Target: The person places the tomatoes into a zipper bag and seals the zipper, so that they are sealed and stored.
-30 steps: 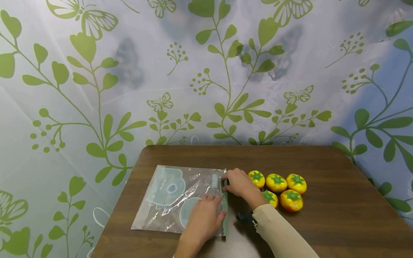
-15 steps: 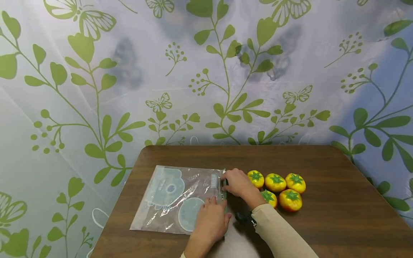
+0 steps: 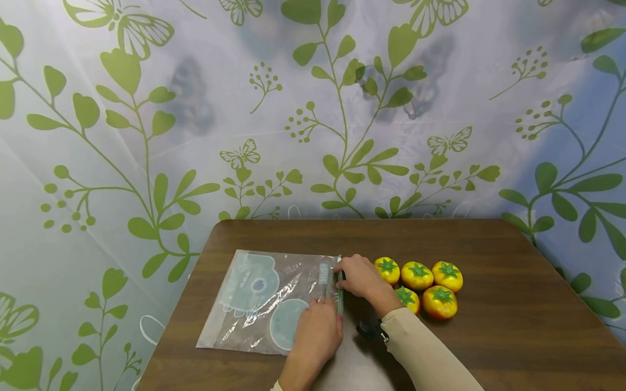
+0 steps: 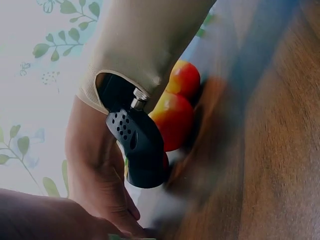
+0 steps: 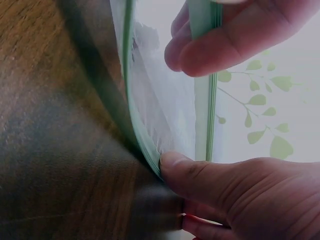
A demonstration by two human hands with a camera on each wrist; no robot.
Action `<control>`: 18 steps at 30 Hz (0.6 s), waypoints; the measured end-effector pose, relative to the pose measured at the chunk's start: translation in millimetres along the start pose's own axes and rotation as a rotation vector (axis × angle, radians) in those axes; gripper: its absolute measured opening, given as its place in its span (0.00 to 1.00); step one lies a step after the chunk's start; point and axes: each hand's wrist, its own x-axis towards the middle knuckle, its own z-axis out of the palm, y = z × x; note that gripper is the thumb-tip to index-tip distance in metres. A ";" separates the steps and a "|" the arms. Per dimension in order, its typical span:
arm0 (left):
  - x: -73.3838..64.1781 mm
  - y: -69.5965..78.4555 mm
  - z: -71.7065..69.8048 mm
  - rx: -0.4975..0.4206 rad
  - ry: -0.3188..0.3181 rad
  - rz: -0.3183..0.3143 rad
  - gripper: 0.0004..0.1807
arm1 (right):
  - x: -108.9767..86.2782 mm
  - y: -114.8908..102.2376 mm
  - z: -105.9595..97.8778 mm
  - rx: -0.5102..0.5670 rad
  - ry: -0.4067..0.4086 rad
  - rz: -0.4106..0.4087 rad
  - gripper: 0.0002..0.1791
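Note:
A clear zip bag (image 3: pixel 244 331) with pale blue printed shapes lies flat, its green-edged mouth toward the right. My left hand (image 3: pixel 318 331) is at the middle of that mouth. In the right wrist view, its fingers (image 5: pixel 210 55) pinch the upper green strip (image 5: pixel 212 125), lifted apart from the lower strip (image 5: pixel 129 75). At the bag's far right corner, my right hand (image 3: pixel 362 277) grips the edge, its thumb (image 5: pixel 185 172) pressed where the strips meet. The left wrist view shows the right hand (image 4: pixel 100 185) beyond the blurred left hand (image 4: pixel 40 215).
Several yellow-red tomato-like fruits (image 3: pixel 440 301) with green star-shaped tops sit right beside my right forearm. A black device (image 3: pixel 371 329) is strapped at the right wrist. The brown table (image 3: pixel 518 304) ends at a leaf-patterned curtain (image 3: pixel 313 108).
My left hand has shifted slightly right; its fingers, earlier laid straight on the bag, are now bent at the mouth strip. The right hand stays at the far corner.

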 end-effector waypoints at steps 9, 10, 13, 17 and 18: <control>-0.4 -26.4 53.3 -0.054 0.024 0.032 0.23 | -0.2 0.4 -0.3 0.003 -0.008 0.004 0.18; -0.7 -26.9 54.1 -0.053 0.026 0.037 0.23 | -0.5 0.3 -0.4 0.003 -0.008 0.004 0.18; -2.4 -26.0 50.6 -0.023 0.007 0.040 0.19 | -1.4 -0.1 -0.4 0.006 -0.009 0.005 0.18; -5.1 -22.4 41.4 0.029 -0.077 0.030 0.15 | -2.2 -0.3 0.1 0.010 -0.013 0.011 0.19; -5.3 -21.1 39.4 0.036 -0.106 0.025 0.15 | -2.2 -0.2 0.3 0.012 -0.015 0.014 0.19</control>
